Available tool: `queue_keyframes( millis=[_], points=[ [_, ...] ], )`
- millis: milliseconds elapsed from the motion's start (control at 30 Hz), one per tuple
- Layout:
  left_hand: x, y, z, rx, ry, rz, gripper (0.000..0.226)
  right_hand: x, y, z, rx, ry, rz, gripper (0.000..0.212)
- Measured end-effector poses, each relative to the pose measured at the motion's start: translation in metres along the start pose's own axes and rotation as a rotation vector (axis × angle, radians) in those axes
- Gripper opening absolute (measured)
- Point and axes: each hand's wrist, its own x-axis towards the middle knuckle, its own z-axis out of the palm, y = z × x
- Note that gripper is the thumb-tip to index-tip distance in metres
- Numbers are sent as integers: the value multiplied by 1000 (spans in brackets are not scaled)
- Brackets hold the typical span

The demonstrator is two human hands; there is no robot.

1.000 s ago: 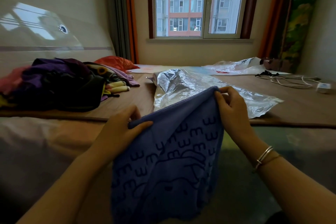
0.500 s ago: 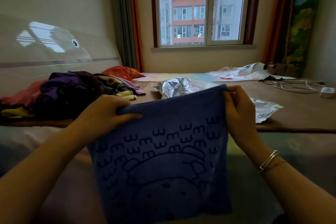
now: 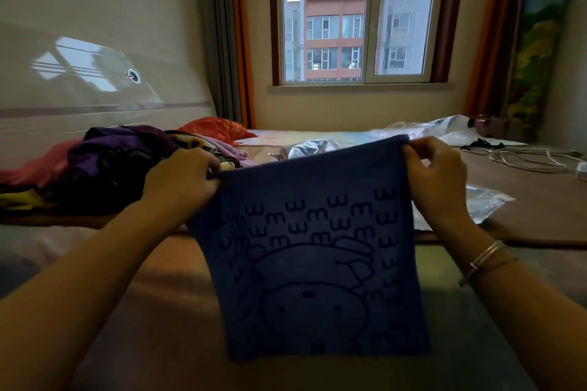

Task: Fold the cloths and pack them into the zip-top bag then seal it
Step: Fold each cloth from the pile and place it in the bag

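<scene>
**Blue cloth held up, ready to fold**

Above the bed (image 3: 524, 200), the blue cloth (image 3: 314, 263) hangs flat for squaring. Behind it lies the zip-top bag (image 3: 486, 203). Left hand (image 3: 181, 181) and right hand (image 3: 435, 174) each pinch 1 top corner.

Matt blue terry-like cloth (image 3: 317, 263); crinkled, glossy, seemingly plastic bag (image 3: 486, 203).

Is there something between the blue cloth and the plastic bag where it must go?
Nothing visible. The blue cloth hangs from both hands just in front of the plastic bag, which lies on the bed behind it, partly hidden.
</scene>
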Motion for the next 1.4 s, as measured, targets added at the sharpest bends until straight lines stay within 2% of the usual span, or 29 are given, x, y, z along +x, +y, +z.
queue_keyframes(
  millis=[100,200,333,400,467,533,600,700,833,900,1000,1067,1133,1233,1300,1400],
  points=[
    [29,2,16,105,58,-107,21,29,3,26,35,-53,93,18],
    [51,-3,49,123,10,-233,26,46,20,57,41,-187,240,14],
    [49,1,101,-13,-68,-344,33,46,57,93,19,-307,483,14],
    [43,0,123,-138,-81,-356,33,40,72,105,-24,-350,529,16],
    [38,-6,143,-236,-162,-305,39,32,81,109,-148,-463,505,13],
    [32,-11,154,-225,-330,-221,64,21,81,106,-269,-606,460,36],
    [26,-17,159,-181,-382,-172,77,10,80,98,-317,-668,310,55],
    [14,-18,158,-164,-233,-128,66,-11,73,83,-312,-655,58,50],
    [-24,12,140,-356,-147,58,31,-44,59,51,-334,-638,-2,27],
    [-47,32,138,-429,-204,139,27,-56,58,34,-403,-663,56,30],
    [-72,58,140,-372,-441,161,44,-68,60,12,-512,-745,180,40],
    [-80,71,144,-301,-523,137,57,-78,63,2,-552,-866,304,45],
    [-85,79,146,-277,-510,113,63,-88,67,-2,-543,-952,384,39],
    [-87,81,150,-232,-469,118,65,-94,74,-3,-522,-938,385,13],
    [-85,83,153,-219,-495,126,64,-92,74,-6,-464,-915,460,20],
    [-81,88,156,-242,-516,102,62,-85,74,-15,-277,-893,716,24]
  ],
)
